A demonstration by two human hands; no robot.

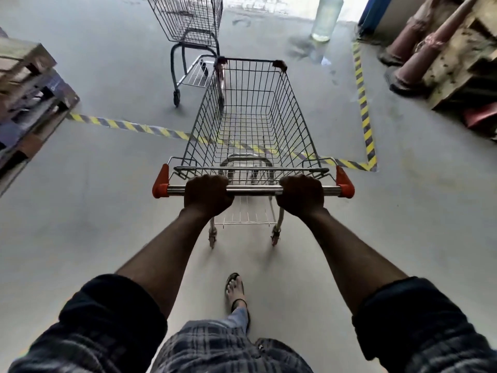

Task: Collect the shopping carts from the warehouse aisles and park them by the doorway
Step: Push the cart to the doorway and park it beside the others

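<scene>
Wire cart (252, 122) lengthwise toward parked cart (188, 20)

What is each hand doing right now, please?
Left hand: closed around the cart handle, left of middle.
Right hand: closed around the same handle, right of middle.

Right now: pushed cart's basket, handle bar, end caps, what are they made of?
Basket: thin metal wire welded in a grid, dull grey. Handle bar: bare metal tube, polished, glints between left hand and right hand. End caps: likely moulded plastic, matte orange-red.
</scene>
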